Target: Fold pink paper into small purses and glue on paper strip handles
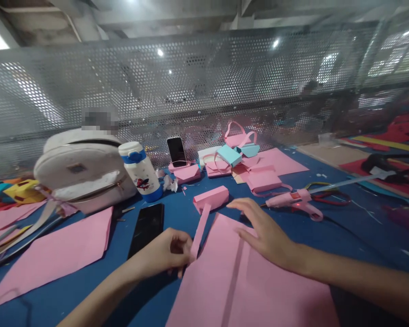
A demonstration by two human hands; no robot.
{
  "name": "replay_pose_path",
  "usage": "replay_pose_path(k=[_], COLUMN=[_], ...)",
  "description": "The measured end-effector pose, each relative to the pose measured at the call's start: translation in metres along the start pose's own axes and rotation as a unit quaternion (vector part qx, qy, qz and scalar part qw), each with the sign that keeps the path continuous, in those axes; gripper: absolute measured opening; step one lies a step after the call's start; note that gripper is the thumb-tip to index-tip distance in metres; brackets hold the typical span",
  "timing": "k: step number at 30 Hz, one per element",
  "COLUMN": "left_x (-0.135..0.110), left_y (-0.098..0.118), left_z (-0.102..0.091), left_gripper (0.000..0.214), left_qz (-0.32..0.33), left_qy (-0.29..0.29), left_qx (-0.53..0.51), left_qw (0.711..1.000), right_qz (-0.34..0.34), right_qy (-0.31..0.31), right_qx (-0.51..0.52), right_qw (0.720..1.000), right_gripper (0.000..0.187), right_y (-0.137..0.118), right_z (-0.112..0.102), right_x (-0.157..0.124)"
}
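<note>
Pink strip (200,229) is pinched in the closed fingers of the left hand (172,254). The near pink sheet (204,290), only creased, is pressed on the desk (344,236) under the open right hand (264,234). Finished bags (240,138) are seen far behind.

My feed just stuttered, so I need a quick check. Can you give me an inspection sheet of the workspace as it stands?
Surface: blue table, with small paper scraps scattered on it.
Job's things: pink paper strip running up to a small pink paper box; large pink sheet underneath.
Clutter: glue gun, black phone lying flat, water bottle, white bag, paper handbags.
Hands: left hand pinches the strip's near end in its fingers; right hand lies open on the sheet.
Cables: a dark cord seems to trail from the glue gun.
Surroundings: perforated metal screen behind the table.
</note>
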State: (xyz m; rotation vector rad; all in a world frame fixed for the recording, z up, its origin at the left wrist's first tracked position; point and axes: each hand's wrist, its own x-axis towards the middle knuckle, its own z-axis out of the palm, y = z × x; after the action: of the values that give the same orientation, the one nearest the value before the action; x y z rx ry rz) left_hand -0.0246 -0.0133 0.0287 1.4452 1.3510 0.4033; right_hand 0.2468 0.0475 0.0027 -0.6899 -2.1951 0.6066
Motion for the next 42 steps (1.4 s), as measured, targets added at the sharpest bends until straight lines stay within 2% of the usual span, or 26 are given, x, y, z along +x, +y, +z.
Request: replay_pose_path(k=[2, 4, 7, 10, 14, 24, 34, 42], left_x=[-0.002, -0.004, -0.006, -0.007, -0.007, -0.011, -0.014, -0.021], left_y=[0.001, 0.001, 0.000, -0.001, -0.001, -0.005, -0.011, -0.011], left_z=[0.001, 0.002, 0.004, 0.005, 0.006, 0.004, 0.002, 0.005], left_gripper=[0.020, 0.017, 0.015, 0.014, 0.015, 0.016, 0.019, 0.010], left_qz=[0.004, -0.001, -0.011, -0.010, -0.012, -0.035, -0.025, 0.005], left_qy=[0.022, 0.023, 0.024, 0.033, 0.039, 0.027, 0.017, 0.041], left_qx=[0.031, 0.040, 0.050, 0.057, 0.047, 0.053, 0.033, 0.089], left_qw=[0.999, 0.999, 0.998, 0.998, 0.998, 0.998, 0.999, 0.995], right_qz=[-0.103, -0.166, -0.170, -0.142, -0.126, -0.122, -0.110, -0.130], right_qy=[-0.061, -0.168, -0.299, -0.350, -0.370, -0.365, -0.375, -0.359], right_qx=[-0.046, -0.062, -0.046, -0.015, 0.003, 0.022, 0.016, 0.021], right_qw=[0.992, 0.970, 0.938, 0.926, 0.920, 0.923, 0.920, 0.924], right_gripper=[0.036, 0.035, 0.047, 0.058, 0.060, 0.061, 0.061, 0.059], right_y=[-0.013, -0.023, -0.031, -0.031, -0.029, -0.031, -0.032, -0.031], right_z=[0.001, 0.004, 0.010, 0.012, 0.009, 0.006, 0.006, 0.007], right_x=[-0.005, -0.009, -0.014, -0.016, -0.015, -0.013, -0.012, -0.013])
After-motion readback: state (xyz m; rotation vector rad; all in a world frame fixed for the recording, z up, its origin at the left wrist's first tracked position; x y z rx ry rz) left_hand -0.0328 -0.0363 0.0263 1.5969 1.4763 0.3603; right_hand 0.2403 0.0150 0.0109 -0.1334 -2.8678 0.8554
